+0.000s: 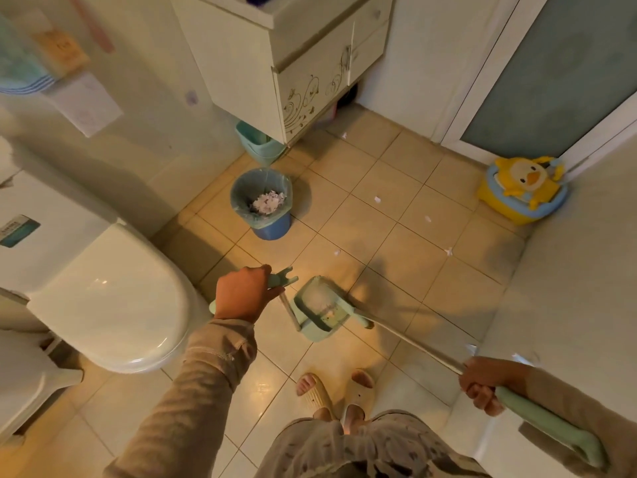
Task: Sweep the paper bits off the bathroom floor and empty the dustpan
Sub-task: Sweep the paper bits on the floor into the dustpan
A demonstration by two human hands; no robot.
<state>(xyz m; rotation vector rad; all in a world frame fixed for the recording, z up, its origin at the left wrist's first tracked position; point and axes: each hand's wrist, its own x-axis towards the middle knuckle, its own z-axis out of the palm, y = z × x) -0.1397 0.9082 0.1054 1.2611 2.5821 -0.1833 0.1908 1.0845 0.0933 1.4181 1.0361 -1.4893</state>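
At the middle of a tan tiled bathroom floor [344, 174], seen from above, is a pale green dustpan [319, 308]; whether it rests on the tiles or hangs just over them I cannot tell. The person's left hand [244, 293], at the dustpan's 9 o'clock, is clamped round the top of its long handle. The right hand [482, 381], at 4 o'clock, grips the pole of a broom [413, 343] whose far end meets the dustpan; the brush is hard to make out.

White paper bits [377, 199] lie scattered on the tiles from 12 to 3 o'clock. A blue bin [272, 225] with a plastic liner, at 11 o'clock, holds a heap of paper. A white toilet [113, 305] sits at 9 o'clock; the label [19, 231] on its cistern is too blurred to read. A cabinet [310, 81] with scroll decoration is at 12 o'clock, and a yellow duck potty [524, 188] at 2 o'clock.
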